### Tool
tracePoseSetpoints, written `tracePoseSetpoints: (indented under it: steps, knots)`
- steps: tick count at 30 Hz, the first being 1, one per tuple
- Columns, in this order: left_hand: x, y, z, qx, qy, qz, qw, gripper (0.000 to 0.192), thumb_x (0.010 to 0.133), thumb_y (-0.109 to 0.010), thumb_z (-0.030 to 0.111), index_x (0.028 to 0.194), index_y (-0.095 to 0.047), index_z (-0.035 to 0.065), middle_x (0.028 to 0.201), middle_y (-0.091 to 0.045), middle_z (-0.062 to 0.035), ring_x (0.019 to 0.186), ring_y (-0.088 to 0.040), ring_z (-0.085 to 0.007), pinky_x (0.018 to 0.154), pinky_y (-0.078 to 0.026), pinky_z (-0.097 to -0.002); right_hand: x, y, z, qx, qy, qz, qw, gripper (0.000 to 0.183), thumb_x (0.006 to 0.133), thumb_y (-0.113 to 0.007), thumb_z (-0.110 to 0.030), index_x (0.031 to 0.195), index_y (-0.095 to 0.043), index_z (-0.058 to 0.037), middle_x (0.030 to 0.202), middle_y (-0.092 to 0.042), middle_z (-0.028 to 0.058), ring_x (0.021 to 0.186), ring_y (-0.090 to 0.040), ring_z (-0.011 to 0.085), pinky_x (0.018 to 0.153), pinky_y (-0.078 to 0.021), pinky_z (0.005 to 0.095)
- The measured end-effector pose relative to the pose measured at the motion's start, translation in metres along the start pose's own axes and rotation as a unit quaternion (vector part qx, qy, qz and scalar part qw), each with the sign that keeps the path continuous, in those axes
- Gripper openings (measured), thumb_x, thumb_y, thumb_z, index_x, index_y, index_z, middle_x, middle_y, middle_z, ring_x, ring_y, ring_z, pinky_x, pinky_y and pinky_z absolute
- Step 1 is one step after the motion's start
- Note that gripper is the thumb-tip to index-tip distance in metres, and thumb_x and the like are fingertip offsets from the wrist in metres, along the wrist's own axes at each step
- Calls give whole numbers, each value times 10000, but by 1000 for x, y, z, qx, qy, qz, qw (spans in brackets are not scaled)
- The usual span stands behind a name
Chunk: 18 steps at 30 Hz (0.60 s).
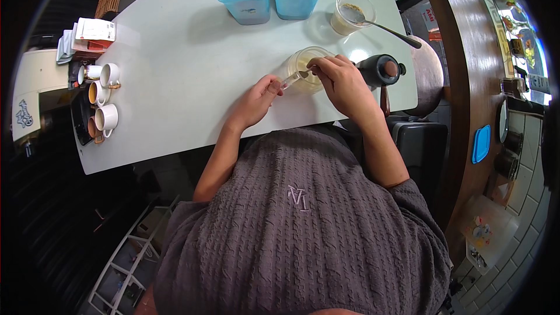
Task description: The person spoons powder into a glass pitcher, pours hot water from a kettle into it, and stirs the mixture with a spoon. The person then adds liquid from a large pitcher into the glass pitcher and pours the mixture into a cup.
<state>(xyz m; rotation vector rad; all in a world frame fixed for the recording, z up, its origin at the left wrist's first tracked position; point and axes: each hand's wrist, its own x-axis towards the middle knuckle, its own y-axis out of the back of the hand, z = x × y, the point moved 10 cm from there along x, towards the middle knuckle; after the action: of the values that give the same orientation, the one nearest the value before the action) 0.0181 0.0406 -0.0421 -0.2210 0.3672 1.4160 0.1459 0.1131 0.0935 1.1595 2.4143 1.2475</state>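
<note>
My left hand (261, 99) holds a small clear glass or plastic tube (291, 80) tilted, its far end over a round clear jar (306, 54). My right hand (341, 83) grips a small spoon (304, 74), whose bowl is at the tube's end. The jar stands on the white table (175, 74) and has something pale in it, partly hidden by my hands. To the right of my right hand is a dark pot (376, 70) with a brown knob and a brown handle. Behind stands a clear plastic cup (343, 24) with tan crumbs and a metal spoon (389, 30) resting across it.
Two blue translucent containers (251, 6) stand at the table's far side. Several mugs (107, 118) sit on a black tray (80, 113) at the left end, near a stack of packets (94, 30). On the wooden counter (463, 96) at right lies a blue lid (481, 144).
</note>
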Motion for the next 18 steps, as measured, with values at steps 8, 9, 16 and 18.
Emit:
tracePoseSetpoints:
  steps: [8, 9, 16, 18]
  knots:
    - [-1, -1, 3, 16, -15, -7, 1000, 453, 998, -345, 460, 1131, -528, 68, 907, -561, 5, 689, -418, -58, 674, -392, -200, 3, 7, 8, -88, -24, 16, 996, 138, 851, -562, -78, 977, -597, -34, 914, -627, 124, 836, -553, 329, 767, -455, 402]
    - [-1, -1, 3, 16, -15, -7, 1000, 453, 998, -345, 460, 1131, -528, 68, 907, -561, 5, 689, -418, -58, 674, -392, -200, 4, 8, 6, -78, -11, 35, 996, 140, 845, -569, -77, 976, -598, -36, 912, -623, 122, 838, -554, 325, 769, -457, 399]
    - [-1, -1, 1, -1, 0, 0, 1000, 498, 967, -389, 518, 1098, -540, 61, 886, -573, -14, 772, -485, -111, 727, -425, -255, 3, -4, -9, -15, 36, 5, 999, 148, 846, -568, -39, 983, -618, -10, 931, -629, 110, 874, -558, 306, 790, -463, 383]
    - [-1, 0, 1, -2, -1, 3, 1000, 503, 966, -389, 521, 1103, -539, 61, 884, -573, -13, 766, -484, -109, 726, -425, -255, 1, -5, -9, -22, 33, -10, 999, 148, 849, -565, -41, 984, -616, -7, 929, -631, 109, 874, -558, 304, 790, -463, 381]
